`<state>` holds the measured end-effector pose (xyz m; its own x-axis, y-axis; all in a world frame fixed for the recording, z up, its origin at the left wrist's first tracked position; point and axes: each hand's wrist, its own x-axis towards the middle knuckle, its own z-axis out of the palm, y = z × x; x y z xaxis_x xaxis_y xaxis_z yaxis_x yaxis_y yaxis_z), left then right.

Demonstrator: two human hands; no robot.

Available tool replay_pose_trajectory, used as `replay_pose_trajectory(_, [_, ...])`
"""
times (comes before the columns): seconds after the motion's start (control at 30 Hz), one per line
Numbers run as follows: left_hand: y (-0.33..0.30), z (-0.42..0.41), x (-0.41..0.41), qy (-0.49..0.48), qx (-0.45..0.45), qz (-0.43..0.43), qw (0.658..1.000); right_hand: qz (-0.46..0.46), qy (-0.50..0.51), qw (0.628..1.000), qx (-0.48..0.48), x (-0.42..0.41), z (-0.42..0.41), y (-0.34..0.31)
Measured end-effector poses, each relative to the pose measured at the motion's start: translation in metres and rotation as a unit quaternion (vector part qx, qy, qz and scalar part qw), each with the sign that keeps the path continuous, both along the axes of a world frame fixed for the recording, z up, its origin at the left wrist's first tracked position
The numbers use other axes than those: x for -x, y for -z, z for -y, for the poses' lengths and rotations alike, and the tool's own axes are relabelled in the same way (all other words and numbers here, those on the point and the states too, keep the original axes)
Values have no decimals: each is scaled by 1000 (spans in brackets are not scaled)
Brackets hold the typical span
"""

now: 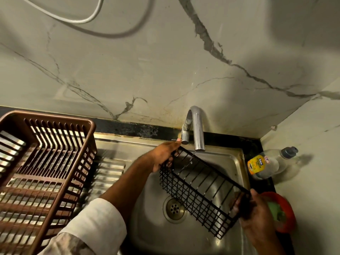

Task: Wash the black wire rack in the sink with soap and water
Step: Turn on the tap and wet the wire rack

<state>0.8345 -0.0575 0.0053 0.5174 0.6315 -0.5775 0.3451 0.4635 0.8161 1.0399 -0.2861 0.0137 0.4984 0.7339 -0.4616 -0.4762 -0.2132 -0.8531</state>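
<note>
Both hands grip the black wire rack [198, 190]: left hand [163, 155] curled round its far end, right hand [255, 210] round the near end. Rinsing under the tap [195, 129] appears underway; soaping likely requires the dish soap bottle [266, 162].

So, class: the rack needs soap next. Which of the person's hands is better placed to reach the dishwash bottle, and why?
Right. The right hand grips the black wire rack at its near end, on the same side as the dishwash bottle. The left hand holds the far end by the tap, further from the bottle.
</note>
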Motion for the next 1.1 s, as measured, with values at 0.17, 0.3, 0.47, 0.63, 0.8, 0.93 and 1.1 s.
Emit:
replay_pose_trajectory(0.17, [-18, 9, -13, 46, -64, -1, 997, 117, -138, 982, 56, 0, -2, 3])
replay_pose_trajectory(0.3, [-25, 10, -20, 59, -112, -11, 992, 142, -227, 958, 104, -4, -13, -1])
replay_pose_trajectory(0.47, [-22, 24, -33, 91, -168, -28, 981, 274, -242, 917, 158, 23, -42, 4])
replay_pose_trajectory(0.63, [-18, 38, -34, 158, -355, -151, 909, 367, -183, 898, 161, 36, -50, 9])
replay_pose_trajectory(0.8, [1, 85, -44, 215, -481, -359, 770, 440, -173, 860, 194, 45, -57, 14])
replay_pose_trajectory(0.93, [4, 102, -49, 214, -493, -338, 772, 445, -156, 859, 200, 50, -56, 16])
replay_pose_trajectory(1.1, [-20, 74, -61, 149, -454, -361, 801, 464, -140, 857, 176, 60, -55, 16])
